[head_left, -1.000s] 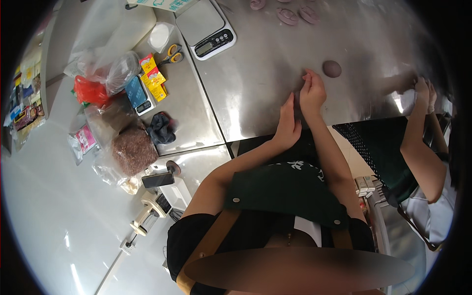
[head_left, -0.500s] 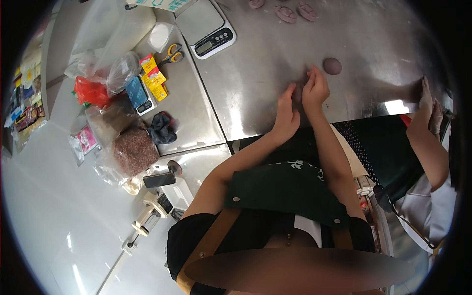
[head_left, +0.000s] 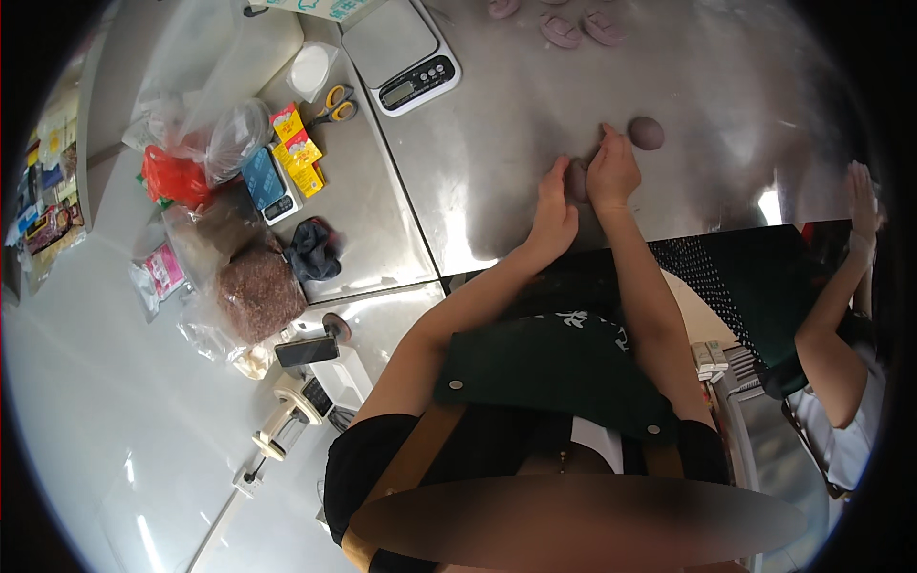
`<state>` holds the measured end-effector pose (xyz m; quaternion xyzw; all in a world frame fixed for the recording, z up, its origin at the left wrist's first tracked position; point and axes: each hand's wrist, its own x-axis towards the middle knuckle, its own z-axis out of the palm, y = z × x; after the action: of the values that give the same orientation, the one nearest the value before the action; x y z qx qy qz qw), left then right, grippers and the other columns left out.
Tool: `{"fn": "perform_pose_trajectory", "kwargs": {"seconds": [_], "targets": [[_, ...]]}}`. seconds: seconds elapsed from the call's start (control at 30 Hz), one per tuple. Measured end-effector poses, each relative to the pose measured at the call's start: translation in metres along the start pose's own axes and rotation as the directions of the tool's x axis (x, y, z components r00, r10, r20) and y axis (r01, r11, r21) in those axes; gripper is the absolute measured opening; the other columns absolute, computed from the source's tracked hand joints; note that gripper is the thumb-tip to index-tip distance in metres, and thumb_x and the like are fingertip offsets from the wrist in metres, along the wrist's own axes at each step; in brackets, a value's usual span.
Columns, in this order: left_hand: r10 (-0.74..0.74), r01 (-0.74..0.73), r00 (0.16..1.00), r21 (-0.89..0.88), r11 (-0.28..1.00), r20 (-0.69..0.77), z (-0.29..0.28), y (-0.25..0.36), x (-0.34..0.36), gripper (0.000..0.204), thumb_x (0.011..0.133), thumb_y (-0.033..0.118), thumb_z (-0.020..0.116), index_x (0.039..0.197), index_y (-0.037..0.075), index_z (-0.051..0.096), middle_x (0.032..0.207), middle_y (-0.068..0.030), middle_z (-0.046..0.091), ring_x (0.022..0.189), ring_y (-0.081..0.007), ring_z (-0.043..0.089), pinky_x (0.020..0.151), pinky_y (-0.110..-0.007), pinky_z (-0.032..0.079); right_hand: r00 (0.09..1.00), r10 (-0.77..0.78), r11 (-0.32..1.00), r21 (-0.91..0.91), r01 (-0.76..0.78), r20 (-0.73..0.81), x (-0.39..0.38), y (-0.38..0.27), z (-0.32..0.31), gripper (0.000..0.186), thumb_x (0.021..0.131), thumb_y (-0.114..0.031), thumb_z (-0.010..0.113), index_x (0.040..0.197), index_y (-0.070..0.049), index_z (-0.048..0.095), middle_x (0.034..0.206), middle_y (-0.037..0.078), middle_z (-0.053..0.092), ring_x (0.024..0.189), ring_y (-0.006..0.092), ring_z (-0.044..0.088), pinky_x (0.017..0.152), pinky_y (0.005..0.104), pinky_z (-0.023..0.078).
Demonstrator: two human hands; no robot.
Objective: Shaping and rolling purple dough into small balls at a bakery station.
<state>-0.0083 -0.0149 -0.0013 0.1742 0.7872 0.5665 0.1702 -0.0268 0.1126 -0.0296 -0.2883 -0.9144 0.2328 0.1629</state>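
Observation:
A brownish-purple dough ball lies on the steel table between my two cupped hands, partly hidden by them. My left hand curves along its left side, fingers together and pointing away from me. From the right, my right hand wraps round it with bent fingers. Just beyond the right fingertips rests a second, smooth dough ball, apart from the hand. Several shaped pieces of the same dough sit at the far edge of the view.
A kitchen scale stands far left. Scissors, yellow packets, a small scale, a dark cloth and a bag of reddish-brown grains lie further left. At the right edge another person's hand is raised by the table.
My hands stay round the dough ball, with slight shifts; more of the ball shows between them. The person on the right has raised and straightened a hand.

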Motion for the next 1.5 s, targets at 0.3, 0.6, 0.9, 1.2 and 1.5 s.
{"fn": "perform_pose_trajectory", "kwargs": {"seconds": [0.3,0.6,0.9,1.2,1.5], "targets": [[0.070,-0.069,0.997,-0.022,0.997,0.045,0.005,0.010,-0.018,0.069,0.072,-0.011,0.040,0.138,-0.006,0.024,0.133,-0.0269,0.035,0.121,-0.0403,0.037,0.107,-0.042,0.028,0.998,0.039,0.987,0.158,-0.030,-0.055,-0.009,-0.011,-0.014,0.023,0.085,-0.007,0.052,0.106,-0.012,0.061,0.087,0.005,0.062,0.075,0.0276,0.062,0.060,0.0379,0.048],[-0.041,0.053,0.990,-0.086,0.995,0.135,0.003,0.011,-0.012,0.069,0.075,-0.012,0.040,0.141,-0.003,0.022,0.138,-0.0221,0.033,0.129,-0.0323,0.035,0.109,-0.038,0.027,0.994,0.074,0.956,0.289,-0.049,-0.079,-0.025,-0.002,-0.017,0.026,0.084,-0.005,0.052,0.108,-0.009,0.061,0.084,0.007,0.060,0.072,0.0248,0.061,0.059,0.0362,0.048],[0.043,-0.043,0.999,-0.070,0.997,0.000,-0.003,0.008,0.007,0.073,0.070,-0.012,0.040,0.140,-0.004,0.022,0.135,-0.0226,0.038,0.125,-0.0355,0.037,0.107,-0.041,0.028,0.993,0.013,0.952,0.304,0.024,-0.117,0.011,-0.028,-0.013,0.019,0.087,-0.010,0.053,0.104,-0.009,0.062,0.085,0.007,0.062,0.079,0.0282,0.060,0.067,0.0387,0.046],[0.031,-0.031,0.999,0.005,1.000,-0.022,0.001,0.003,0.008,0.071,0.070,-0.012,0.040,0.139,-0.006,0.023,0.135,-0.0244,0.037,0.124,-0.0374,0.036,0.108,-0.042,0.027,0.986,-0.090,0.996,-0.006,0.091,-0.143,0.001,-0.001,0.005,0.023,0.084,-0.011,0.056,0.107,-0.012,0.061,0.093,0.003,0.061,0.085,0.0261,0.058,0.068,0.0406,0.041],[0.031,-0.031,0.999,0.027,0.999,0.010,0.010,0.015,-0.018,0.069,0.075,-0.011,0.041,0.140,-0.006,0.019,0.140,-0.0234,0.030,0.131,-0.0357,0.030,0.111,-0.041,0.021,0.994,-0.028,0.987,0.153,0.045,-0.110,-0.006,-0.013,-0.007,0.024,0.084,-0.008,0.054,0.107,-0.011,0.061,0.088,0.004,0.062,0.082,0.0261,0.059,0.067,0.0402,0.041]]}}
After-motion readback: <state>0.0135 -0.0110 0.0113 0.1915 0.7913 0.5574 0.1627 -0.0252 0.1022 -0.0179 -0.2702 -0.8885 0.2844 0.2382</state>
